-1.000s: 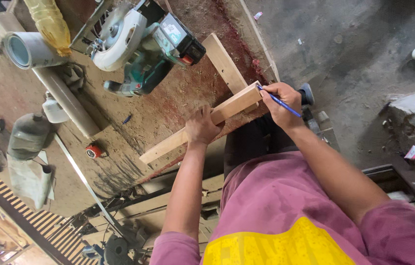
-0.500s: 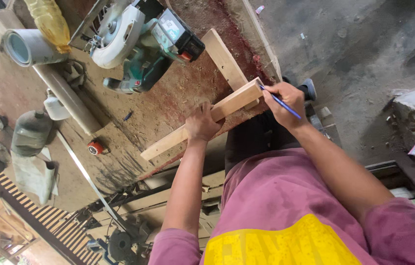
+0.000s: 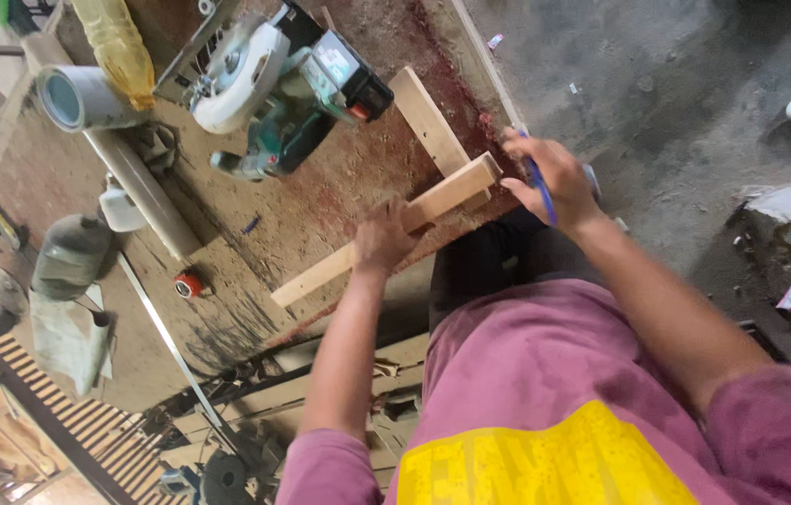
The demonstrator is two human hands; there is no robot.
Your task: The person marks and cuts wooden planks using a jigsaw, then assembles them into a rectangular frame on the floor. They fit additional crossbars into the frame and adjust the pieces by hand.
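The left hand (image 3: 384,241) presses flat on a long pale wooden batten (image 3: 386,230) that lies slanted across the sawdust-covered workbench (image 3: 255,309), fingers spread over its top near the middle. The batten's right end reaches the bench edge, where it crosses over a second, shorter wooden strip (image 3: 426,122) that runs away toward the far side. The right hand (image 3: 553,178) hovers just right of that end, off the wood, its fingers pinched around a blue pencil (image 3: 539,187) that points down toward the person's lap.

Farther off on the bench sits a green and white circular saw (image 3: 274,84), lying to the far left of the crossing. Left of it a grey pipe (image 3: 138,182) stretches along the bench, with a paint tin (image 3: 78,98) on its side and a yellow plastic bottle (image 3: 117,42) at its far end. A small red tape measure (image 3: 189,283) rests near the batten's left end, and a white bottle (image 3: 120,208) stands beside the pipe
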